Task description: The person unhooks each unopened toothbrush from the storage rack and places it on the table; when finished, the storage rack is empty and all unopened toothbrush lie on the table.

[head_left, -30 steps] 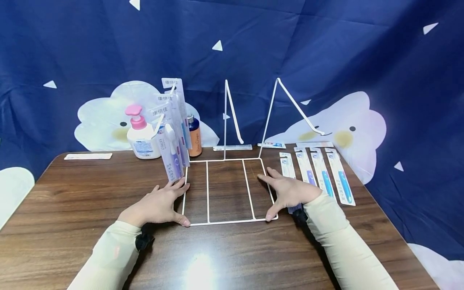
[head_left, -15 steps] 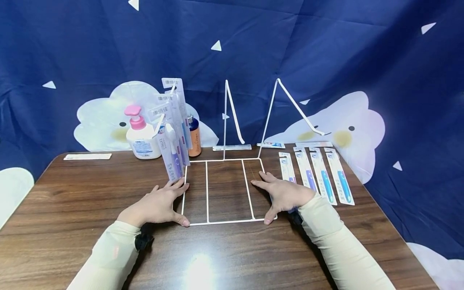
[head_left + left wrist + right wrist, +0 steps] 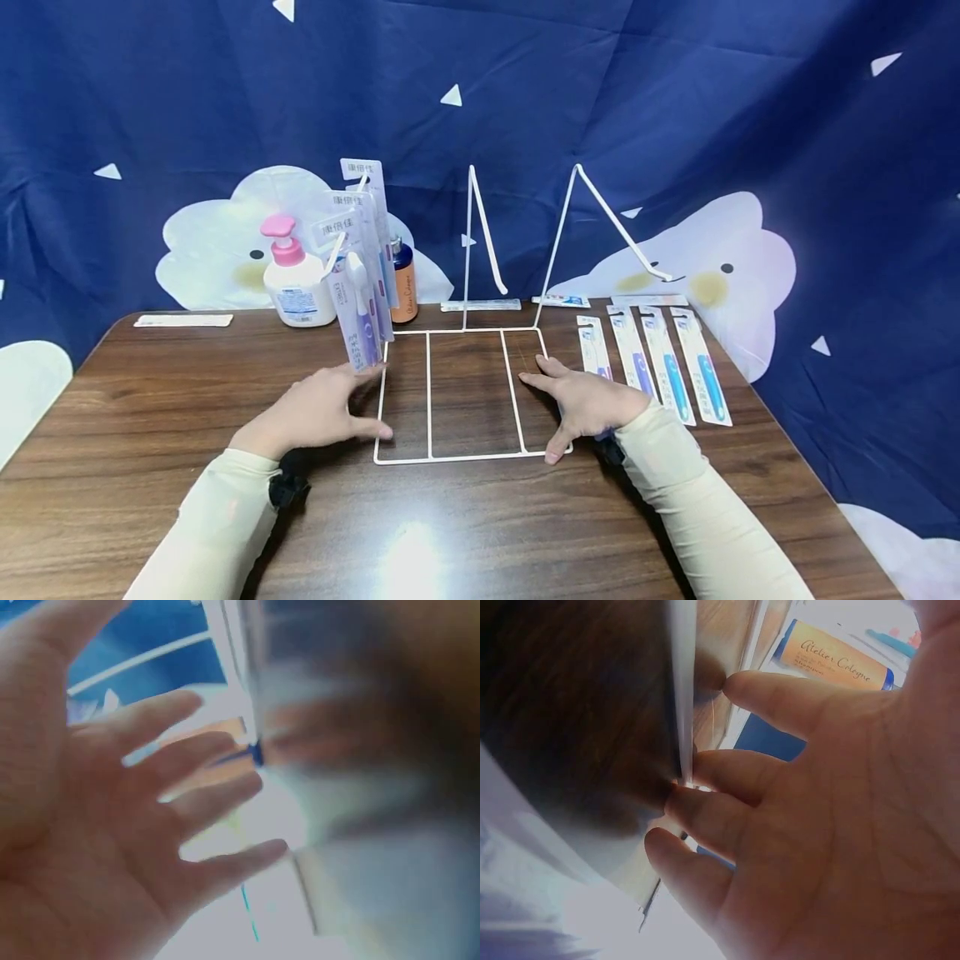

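Right hand [image 3: 592, 404] is lying flat, fingers spread, on the white wire rack [image 3: 465, 392] mid-desk, while left hand [image 3: 318, 412], blurred but apparently open and holding nothing, is hovering beside the rack's left edge, likely mid-positioning, needing both sides steadied.

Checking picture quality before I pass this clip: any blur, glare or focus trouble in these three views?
Head view: sharp overall, with lamp glare on the table and slight motion blur on the left hand. Left wrist view: heavily smeared, with only the palm readable. Right wrist view: right hand too close, soft and backlit; the rack wire is blurred.
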